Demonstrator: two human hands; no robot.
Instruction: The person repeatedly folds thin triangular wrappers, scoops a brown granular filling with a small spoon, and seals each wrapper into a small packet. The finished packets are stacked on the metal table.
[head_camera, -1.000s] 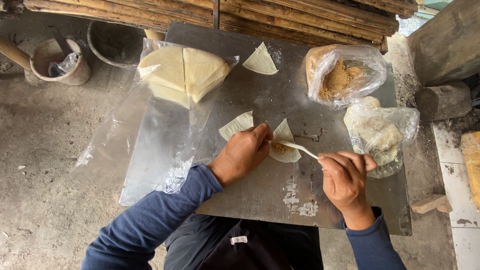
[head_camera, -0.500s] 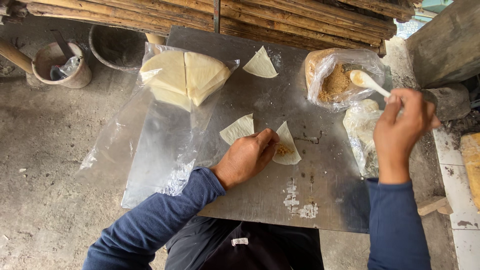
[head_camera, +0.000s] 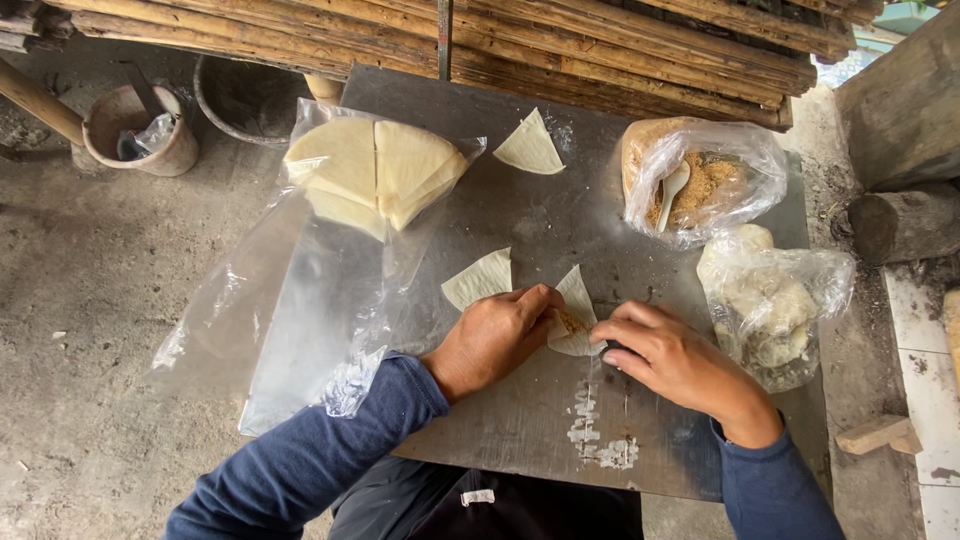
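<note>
On the grey metal sheet table (head_camera: 520, 440) we work from above, and along its left edge lies a clear plastic bag (head_camera: 330, 300) with a stack of pale quarter-round dough wrappers (head_camera: 375, 170) resting on its upper end. At the right side stand two more bags: a clear one holding brown crumbly filling (head_camera: 700, 190) with a white plastic spoon (head_camera: 672, 190) left in it, and below it another clear one of pale doughy lumps (head_camera: 765, 310). A single loose wrapper (head_camera: 530, 148) lies near the far edge, and a second loose wrapper (head_camera: 480, 280) lies just beside our left hand.

Between our hands sits the small triangular wrapper with a dab of brown filling (head_camera: 578, 318), its point aimed away from us and its rounded edge toward us. Our left hand (head_camera: 495, 340) comes in from the left, fingers curled closed over the wrapper's left edge, pressing it down. Our right hand (head_camera: 675, 360) comes in from the right, fingertips narrowed and touching the lower right edge. Both hands are on the wrapper; the left covers more of it.
</note>
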